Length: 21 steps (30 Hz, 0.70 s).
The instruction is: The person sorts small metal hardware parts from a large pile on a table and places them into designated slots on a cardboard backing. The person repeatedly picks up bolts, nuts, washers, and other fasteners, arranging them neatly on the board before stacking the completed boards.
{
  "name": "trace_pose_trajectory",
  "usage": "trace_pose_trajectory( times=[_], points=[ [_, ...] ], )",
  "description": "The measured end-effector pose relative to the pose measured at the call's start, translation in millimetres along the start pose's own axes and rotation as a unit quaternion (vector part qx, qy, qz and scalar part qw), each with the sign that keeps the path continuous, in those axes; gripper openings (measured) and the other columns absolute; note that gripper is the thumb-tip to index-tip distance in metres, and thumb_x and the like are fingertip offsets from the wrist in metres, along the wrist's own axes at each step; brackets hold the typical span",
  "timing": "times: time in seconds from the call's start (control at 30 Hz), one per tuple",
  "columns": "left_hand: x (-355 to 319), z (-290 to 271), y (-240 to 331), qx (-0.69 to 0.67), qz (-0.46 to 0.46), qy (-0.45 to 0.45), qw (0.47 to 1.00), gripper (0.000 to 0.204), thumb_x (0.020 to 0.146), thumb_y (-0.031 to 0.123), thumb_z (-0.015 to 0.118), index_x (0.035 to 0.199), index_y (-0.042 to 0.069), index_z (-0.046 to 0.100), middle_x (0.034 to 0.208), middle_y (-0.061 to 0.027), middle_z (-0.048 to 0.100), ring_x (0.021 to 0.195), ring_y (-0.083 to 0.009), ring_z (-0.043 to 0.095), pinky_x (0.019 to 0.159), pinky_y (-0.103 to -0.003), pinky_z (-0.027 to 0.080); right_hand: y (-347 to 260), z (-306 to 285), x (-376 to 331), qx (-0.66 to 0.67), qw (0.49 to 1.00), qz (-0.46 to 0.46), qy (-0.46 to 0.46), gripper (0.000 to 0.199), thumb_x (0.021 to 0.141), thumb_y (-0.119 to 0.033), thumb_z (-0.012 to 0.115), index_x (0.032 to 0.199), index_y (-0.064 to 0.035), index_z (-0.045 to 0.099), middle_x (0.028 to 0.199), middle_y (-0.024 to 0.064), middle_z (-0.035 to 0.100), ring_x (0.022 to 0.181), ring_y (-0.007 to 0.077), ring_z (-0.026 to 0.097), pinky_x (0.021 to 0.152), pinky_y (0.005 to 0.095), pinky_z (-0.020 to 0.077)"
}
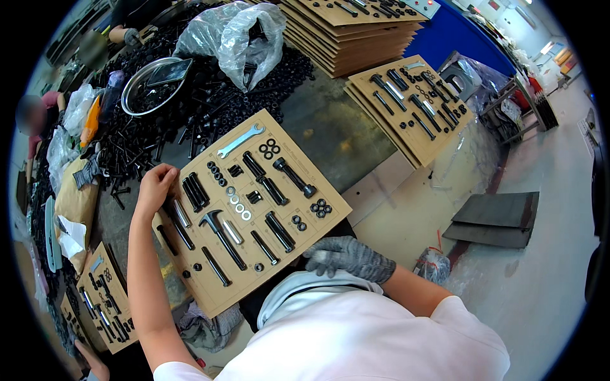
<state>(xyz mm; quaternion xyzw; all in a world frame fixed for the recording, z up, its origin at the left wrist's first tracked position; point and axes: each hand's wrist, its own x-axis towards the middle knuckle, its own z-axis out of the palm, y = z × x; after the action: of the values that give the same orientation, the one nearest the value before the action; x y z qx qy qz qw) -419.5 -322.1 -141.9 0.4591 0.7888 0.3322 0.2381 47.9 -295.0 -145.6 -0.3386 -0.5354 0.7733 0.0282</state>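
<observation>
A tan cardboard board (289, 130) lies tilted in front of me, bearing black bolts, nuts, washers, silver sleeves and a light-blue open-end wrench (241, 141). A black hammer-shaped tool (223, 238) lies among them. My bare left hand (157, 188) is at the board's left edge, thumb and fingers pinched together; whatever lies between them is hidden. Beside the board's near right edge, in front of my body, rests my right hand (349, 257) in a grey knit glove. Its fingers are loosely bent and slightly apart, with nothing visible in them.
Loose black bolts and nuts (279, 82) heap the table's far left, with a metal bowl (131, 109) and a plastic bag (232, 38). Filled boards (413, 105) lie to the right; stacked boards (356, 47) stand behind. Another filled board (105, 298) is at lower left. People work at far left.
</observation>
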Motion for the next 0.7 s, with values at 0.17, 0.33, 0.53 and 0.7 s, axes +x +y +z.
trace_pose_trajectory(
  times=[0.17,0.33,0.53,0.7],
  points=[
    [-29.8,-6.4,18.5,0.089,0.072,0.123,0.986,0.016,0.096,0.015,0.062,0.101,0.002,0.068,0.084,-0.0036,0.065,0.077,-0.0087,0.057,0.070,-0.025,0.046,-20.7,7.7,-0.8,-0.175,0.982,0.017,-0.065,0.034,0.099,-0.035,0.060,0.102,-0.0016,0.069,0.085,0.0082,0.072,0.073,0.0112,0.067,0.065,0.0237,0.0552],
    [-174.9,18.4,144.5,-0.354,0.041,-0.175,0.918,0.022,0.102,0.017,0.053,0.117,0.004,0.064,0.091,-0.0033,0.065,0.080,-0.0100,0.063,0.074,-0.025,0.052,-95.2,-25.1,1.7,-0.194,0.974,-0.088,0.083,0.031,0.098,-0.030,0.060,0.110,-0.0038,0.070,0.087,0.0079,0.072,0.073,0.0114,0.067,0.068,0.0261,0.0553],
    [-261.7,125.9,117.3,-0.555,-0.172,-0.238,0.778,0.034,0.106,0.020,0.047,0.131,-0.003,0.056,0.110,-0.0108,0.065,0.097,-0.0162,0.063,0.090,-0.030,0.054,-184.9,27.1,157.2,-0.502,0.780,-0.367,0.070,0.025,0.097,-0.021,0.057,0.115,-0.0092,0.070,0.108,0.0112,0.070,0.094,0.0238,0.068,0.087,0.0362,0.0538],
    [-266.5,172.0,98.4,-0.649,-0.250,-0.132,0.706,0.041,0.106,0.024,0.047,0.132,-0.008,0.052,0.123,-0.0196,0.063,0.106,-0.0254,0.065,0.096,-0.037,0.054,-197.9,38.3,281.0,-0.688,0.640,-0.342,-0.013,0.032,0.088,-0.020,0.053,0.112,-0.0126,0.073,0.115,0.0171,0.070,0.107,0.0320,0.066,0.096,0.0416,0.0512]
  ],
)
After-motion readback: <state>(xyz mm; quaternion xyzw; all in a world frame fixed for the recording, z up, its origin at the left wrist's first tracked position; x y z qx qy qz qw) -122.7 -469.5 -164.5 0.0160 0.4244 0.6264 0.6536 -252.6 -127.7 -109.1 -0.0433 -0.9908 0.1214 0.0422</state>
